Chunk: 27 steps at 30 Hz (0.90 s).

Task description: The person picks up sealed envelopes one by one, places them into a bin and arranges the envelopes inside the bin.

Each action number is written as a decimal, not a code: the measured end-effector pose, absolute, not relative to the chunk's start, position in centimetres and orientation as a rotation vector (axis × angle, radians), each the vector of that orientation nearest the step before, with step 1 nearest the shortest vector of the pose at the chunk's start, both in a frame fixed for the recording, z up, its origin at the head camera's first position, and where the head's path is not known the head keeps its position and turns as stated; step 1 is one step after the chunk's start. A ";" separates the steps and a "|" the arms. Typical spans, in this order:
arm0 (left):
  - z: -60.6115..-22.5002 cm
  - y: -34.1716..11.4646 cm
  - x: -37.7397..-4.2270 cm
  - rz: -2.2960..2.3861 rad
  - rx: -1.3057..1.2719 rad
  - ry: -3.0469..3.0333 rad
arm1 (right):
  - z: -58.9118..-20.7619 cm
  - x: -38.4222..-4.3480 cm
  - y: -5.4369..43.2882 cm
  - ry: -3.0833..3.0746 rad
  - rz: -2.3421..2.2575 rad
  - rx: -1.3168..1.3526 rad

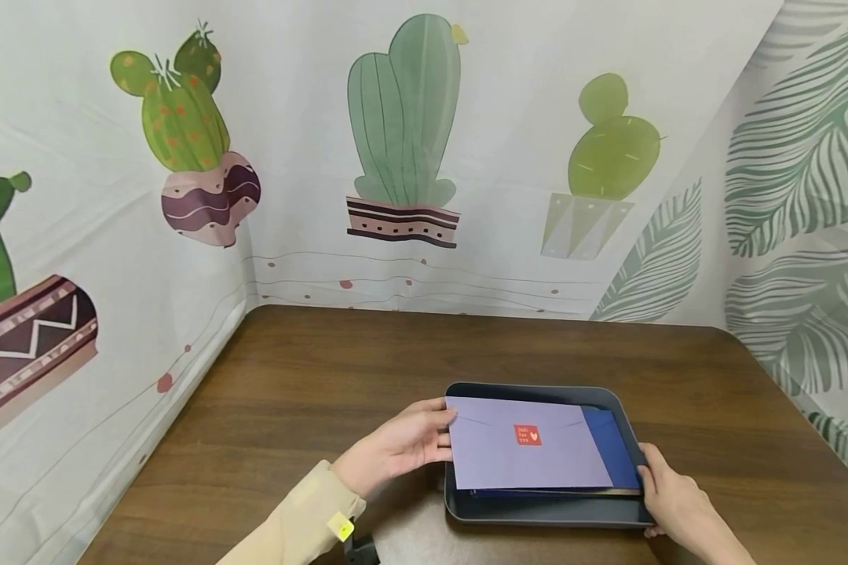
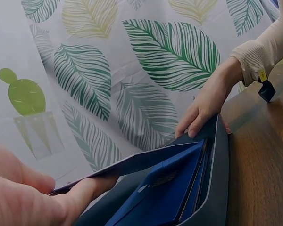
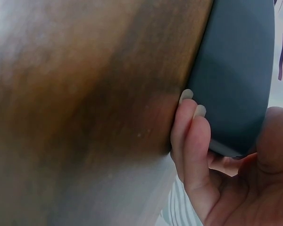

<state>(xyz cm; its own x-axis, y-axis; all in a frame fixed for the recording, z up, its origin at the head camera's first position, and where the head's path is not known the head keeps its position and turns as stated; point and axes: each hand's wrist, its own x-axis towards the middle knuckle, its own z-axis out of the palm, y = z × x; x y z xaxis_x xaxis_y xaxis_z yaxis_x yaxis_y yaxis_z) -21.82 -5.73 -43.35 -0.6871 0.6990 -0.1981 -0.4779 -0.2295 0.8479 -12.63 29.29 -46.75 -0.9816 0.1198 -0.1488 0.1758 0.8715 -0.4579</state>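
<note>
A lavender envelope point(image 1: 491, 451) with a red heart sticker point(image 1: 528, 435) lies over blue envelopes point(image 1: 611, 439) in a dark grey tray point(image 1: 537, 514). My left hand point(image 1: 410, 443) pinches its left edge, thumb on top and fingers beneath. In the left wrist view the envelope point(image 2: 141, 160) tilts up on the left hand's side, above the blue envelopes point(image 2: 165, 193). At the tray's right end, my right hand point(image 1: 681, 498) grips the wall near the front corner. The right wrist view has its fingers point(image 3: 195, 141) against the tray's outer side point(image 3: 231, 80), low by the tabletop.
The tray stands on a brown wooden table point(image 1: 311, 369), toward its right front part. Behind and beside the table hangs a white cloth point(image 1: 290, 157) printed with cacti and leaves. A small black device point(image 1: 360, 549) sits at my left cuff.
</note>
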 end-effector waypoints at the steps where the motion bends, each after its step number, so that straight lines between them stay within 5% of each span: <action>1: -43.4 -5.7 -21.9 1.979 0.291 1.255 | -46.8 -12.6 29.3 2.924 -0.735 0.233; 27: -43.4 -3.7 -21.9 1.926 0.215 1.460 | -46.8 -12.6 29.4 2.938 -0.736 0.227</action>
